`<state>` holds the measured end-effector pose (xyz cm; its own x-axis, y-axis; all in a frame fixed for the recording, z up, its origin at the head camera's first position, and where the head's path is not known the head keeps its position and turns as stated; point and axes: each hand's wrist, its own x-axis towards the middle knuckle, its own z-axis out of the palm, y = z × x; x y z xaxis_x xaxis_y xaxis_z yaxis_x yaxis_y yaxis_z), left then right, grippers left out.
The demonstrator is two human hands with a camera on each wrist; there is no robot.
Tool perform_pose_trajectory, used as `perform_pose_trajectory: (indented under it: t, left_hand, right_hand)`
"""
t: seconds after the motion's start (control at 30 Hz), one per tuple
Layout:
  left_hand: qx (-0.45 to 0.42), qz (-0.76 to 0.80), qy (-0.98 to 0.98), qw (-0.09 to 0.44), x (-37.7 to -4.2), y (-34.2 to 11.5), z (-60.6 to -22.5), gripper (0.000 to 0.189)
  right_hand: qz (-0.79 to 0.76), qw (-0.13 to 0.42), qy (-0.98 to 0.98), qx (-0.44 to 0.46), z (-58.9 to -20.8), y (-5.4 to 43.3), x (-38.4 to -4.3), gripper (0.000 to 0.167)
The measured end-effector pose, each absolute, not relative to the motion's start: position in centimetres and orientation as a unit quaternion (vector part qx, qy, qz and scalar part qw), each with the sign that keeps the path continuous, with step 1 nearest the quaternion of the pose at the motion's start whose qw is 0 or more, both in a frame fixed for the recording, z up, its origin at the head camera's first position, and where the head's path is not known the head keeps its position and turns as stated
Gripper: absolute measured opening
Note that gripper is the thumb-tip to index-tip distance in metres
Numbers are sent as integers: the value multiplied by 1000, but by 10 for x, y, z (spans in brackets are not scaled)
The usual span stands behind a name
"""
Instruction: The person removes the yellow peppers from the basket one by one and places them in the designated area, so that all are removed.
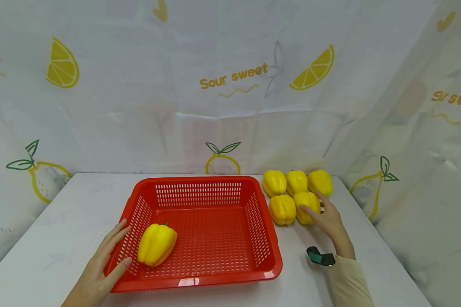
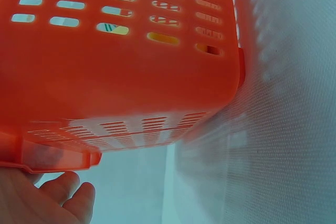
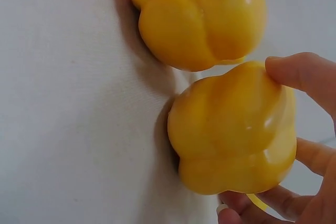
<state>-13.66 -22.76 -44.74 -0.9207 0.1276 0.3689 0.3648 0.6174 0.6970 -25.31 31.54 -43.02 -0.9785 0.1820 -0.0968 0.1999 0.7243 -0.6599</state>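
Note:
A red plastic basket [image 1: 199,278] with slotted walls stands on the white table. My left hand [image 1: 100,266] rests at its left rim near the front corner, fingers extended and thumb lying over the edge; in the left wrist view fingertips [image 2: 81,203] show beside the rim. Inside the basket, at the left, lies a yellow bell pepper [image 1: 156,245] with a small green stem. To the right of the basket, my right hand [image 1: 329,219] holds another yellow bell pepper [image 3: 233,129], thumb on one side and fingers around the other. That pepper appears to touch the table.
Beside the held pepper sits a yellow bell pepper [image 1: 282,209], and behind them is a row of three more, the middle one a yellow bell pepper [image 1: 296,182]. A white curtain [image 1: 138,128] printed with lemons hangs behind the table. A dark strap [image 1: 320,256] is at the right wrist.

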Motion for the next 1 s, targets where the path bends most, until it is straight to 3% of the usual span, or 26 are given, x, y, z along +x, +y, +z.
perform_pose_trajectory:
  t: [1.0]
  left_hand:
    - [-155, -419, -881, 156, -134, -224, -443, 63]
  right_hand:
    - [-349, 5, 931, 103, -416, 316, -247, 94]
